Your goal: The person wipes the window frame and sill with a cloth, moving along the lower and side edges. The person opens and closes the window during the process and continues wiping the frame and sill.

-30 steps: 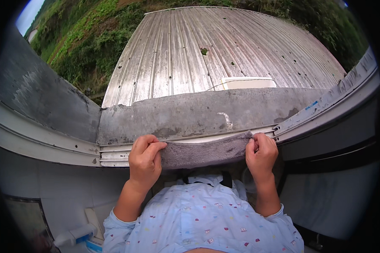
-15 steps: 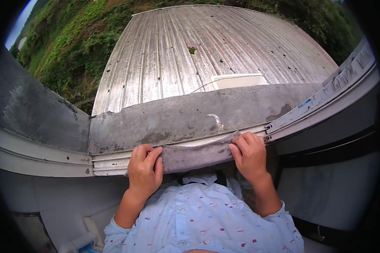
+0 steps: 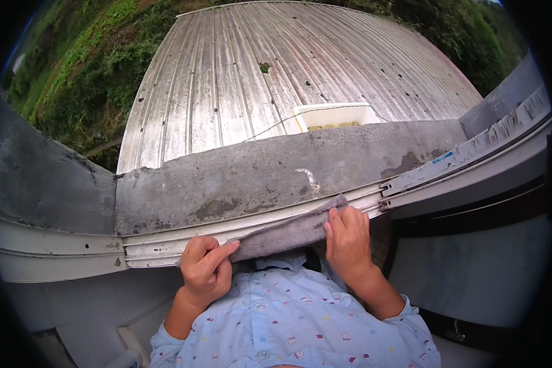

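Observation:
A grey, dirt-marked cloth [image 3: 282,237] is stretched between my two hands, in a narrow folded strip along the inner edge of the white window track [image 3: 159,250]. My left hand [image 3: 206,270] grips its left end, thumb and fingers closed on it. The right end is pinched in my right hand [image 3: 348,240], and a corner of the cloth sticks up beyond the fingertips. Part of the track beneath the cloth is hidden.
Past the track lies a rough concrete sill [image 3: 251,179]. Beyond it stretches a corrugated metal roof [image 3: 227,73] with a white basin [image 3: 334,114] near the sill. The sliding window frame [image 3: 466,156] runs along the right; a grey wall [image 3: 49,165] borders the left.
The cloth has narrowed and now slants more, its left end lower. My left hand is lower, and my right hand has shifted slightly left and down. The view has tilted a little.

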A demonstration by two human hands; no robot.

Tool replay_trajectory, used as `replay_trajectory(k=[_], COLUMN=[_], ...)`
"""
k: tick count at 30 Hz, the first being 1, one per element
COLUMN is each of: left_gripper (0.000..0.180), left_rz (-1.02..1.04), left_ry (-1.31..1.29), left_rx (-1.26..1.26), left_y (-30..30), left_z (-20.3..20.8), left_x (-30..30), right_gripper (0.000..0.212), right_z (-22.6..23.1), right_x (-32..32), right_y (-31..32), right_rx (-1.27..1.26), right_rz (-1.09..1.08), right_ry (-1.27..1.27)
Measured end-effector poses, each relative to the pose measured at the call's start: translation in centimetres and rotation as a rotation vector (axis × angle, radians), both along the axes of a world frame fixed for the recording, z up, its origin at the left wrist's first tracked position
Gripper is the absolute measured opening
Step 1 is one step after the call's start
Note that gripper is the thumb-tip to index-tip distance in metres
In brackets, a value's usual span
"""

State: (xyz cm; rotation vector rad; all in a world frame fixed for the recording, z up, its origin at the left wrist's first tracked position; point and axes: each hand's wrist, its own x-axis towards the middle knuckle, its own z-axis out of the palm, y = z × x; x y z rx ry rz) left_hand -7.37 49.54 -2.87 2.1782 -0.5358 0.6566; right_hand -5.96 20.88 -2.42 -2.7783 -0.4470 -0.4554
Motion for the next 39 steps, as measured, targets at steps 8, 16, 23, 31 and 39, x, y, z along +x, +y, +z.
replay_trajectory(k=[8,16,23,31,39], left_gripper=[0.044,0.041,0.035,0.035,0.038], left_rz=[0.031,0.088,0.256,0.29,0.323], left_ry=[-0.027,-0.071,-0.097,-0.1,-0.085], left_rx=[-0.054,-0.064,-0.078,-0.1,-0.104], left_y=[2.6,4.9,7.8,9.6,10.3], left_z=[0.7,1.5,2.3,2.0,1.9], left_x=[-2.1,-3.3,-4.9,-6.4,-8.0], right_gripper=[0.017,0.013,0.007,0.01,0.018], right_z=[0.7,-0.2,-0.4,-0.4,-0.5], right_x=[0.4,0.2,0.2,0.5,0.9], right_y=[2.4,4.8,8.4,12.4,15.6], right_rx=[0.02,0.033,0.085,0.164,0.145], right_rz=[0.039,0.083,0.214,0.433,0.588], right_ry=[0.0,-0.048,-0.038,0.006,0.047])
